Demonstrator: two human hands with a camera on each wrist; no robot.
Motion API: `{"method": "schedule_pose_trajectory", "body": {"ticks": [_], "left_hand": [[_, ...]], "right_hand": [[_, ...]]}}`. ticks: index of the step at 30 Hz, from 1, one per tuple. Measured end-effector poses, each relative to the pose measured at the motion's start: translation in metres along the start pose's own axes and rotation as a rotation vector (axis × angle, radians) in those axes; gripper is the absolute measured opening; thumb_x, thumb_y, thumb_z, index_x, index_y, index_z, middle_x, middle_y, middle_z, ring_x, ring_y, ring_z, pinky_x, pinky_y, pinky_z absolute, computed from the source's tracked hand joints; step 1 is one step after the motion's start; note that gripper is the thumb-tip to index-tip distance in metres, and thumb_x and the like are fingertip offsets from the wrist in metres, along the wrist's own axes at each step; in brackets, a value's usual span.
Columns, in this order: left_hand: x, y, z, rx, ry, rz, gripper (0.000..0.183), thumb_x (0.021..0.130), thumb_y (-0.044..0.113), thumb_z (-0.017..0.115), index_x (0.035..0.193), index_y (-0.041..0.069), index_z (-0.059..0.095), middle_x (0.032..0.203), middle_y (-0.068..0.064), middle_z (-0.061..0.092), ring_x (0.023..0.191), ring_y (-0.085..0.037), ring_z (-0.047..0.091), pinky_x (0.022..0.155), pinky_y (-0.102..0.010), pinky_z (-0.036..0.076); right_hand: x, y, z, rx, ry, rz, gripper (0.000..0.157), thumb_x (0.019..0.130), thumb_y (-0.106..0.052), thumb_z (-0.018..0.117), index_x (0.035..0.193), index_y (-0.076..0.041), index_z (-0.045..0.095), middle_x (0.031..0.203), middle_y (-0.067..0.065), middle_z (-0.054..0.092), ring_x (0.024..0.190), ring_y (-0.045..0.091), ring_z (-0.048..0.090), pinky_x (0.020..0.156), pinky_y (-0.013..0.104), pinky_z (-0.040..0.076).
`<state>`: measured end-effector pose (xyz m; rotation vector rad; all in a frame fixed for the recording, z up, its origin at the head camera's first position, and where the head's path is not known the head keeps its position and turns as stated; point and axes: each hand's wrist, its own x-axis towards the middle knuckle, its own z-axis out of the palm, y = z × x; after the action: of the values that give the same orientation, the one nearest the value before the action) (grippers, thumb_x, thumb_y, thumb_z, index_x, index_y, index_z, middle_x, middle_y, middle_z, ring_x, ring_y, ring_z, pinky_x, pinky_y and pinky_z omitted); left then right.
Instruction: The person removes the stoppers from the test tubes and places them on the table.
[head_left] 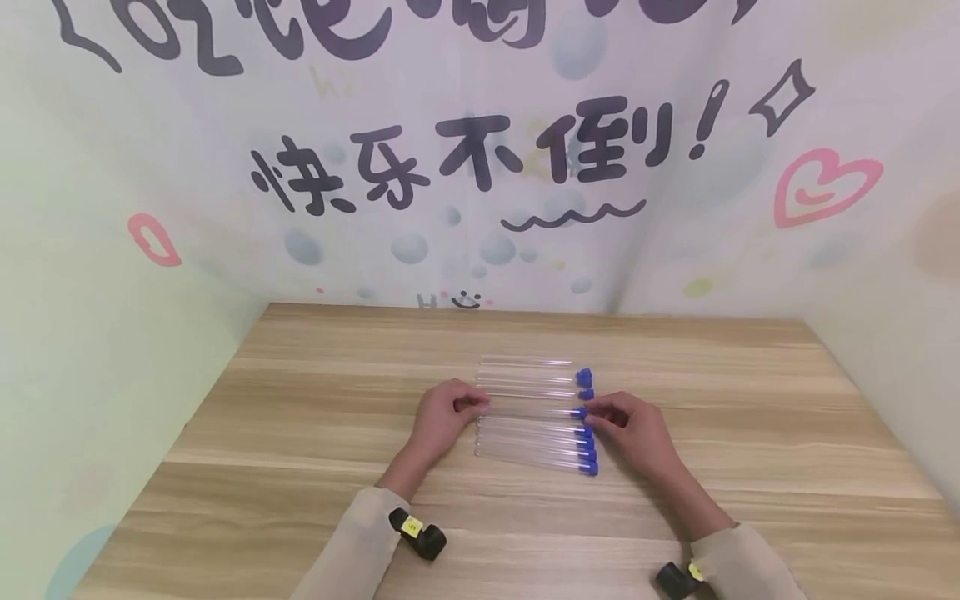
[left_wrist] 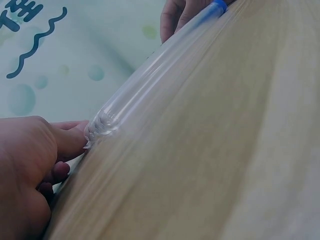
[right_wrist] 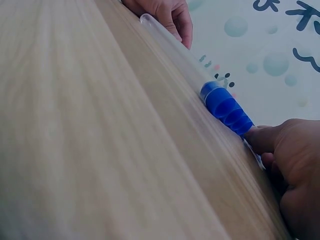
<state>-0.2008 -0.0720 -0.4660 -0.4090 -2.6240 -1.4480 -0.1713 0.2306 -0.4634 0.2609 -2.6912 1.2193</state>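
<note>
Several clear test tubes lie side by side on the wooden table. Between my hands is one test tube (head_left: 532, 412) with a blue cap (head_left: 579, 412) at its right end. My left hand (head_left: 446, 412) pinches the rounded left end of this tube between thumb and fingers. At the other end, my right hand (head_left: 633, 425) pinches the blue cap. Nearer to me lies a group of capped test tubes (head_left: 532, 442), their caps all pointing right. In the right wrist view, blue caps (right_wrist: 225, 107) line up just in front of the right fingertips.
Beyond the held tube lie a few test tubes (head_left: 525, 380) without caps. Loose blue caps (head_left: 584, 377) sit by their right ends. A printed cloth (head_left: 450, 250) hangs behind the far edge of the table (head_left: 315, 375).
</note>
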Motion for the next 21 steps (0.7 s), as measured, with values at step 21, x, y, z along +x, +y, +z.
{"method": "schedule_pose_trajectory", "body": {"ticks": [21], "left_hand": [[0.0000,0.0017,0.0014,-0.145,0.034,-0.017,0.016,0.080,0.012,0.077,0.095,0.015,0.074,0.080,0.006,0.062,0.070,-0.013,0.051,0.062,-0.026,0.042]], "right_hand": [[-0.0015,0.0007,-0.0006,0.026,-0.002,-0.013,0.021,0.089,-0.022,0.070,0.108,-0.015,0.069,0.098,-0.002,0.067,0.084,0.014,0.060,0.071,0.026,0.048]]}}
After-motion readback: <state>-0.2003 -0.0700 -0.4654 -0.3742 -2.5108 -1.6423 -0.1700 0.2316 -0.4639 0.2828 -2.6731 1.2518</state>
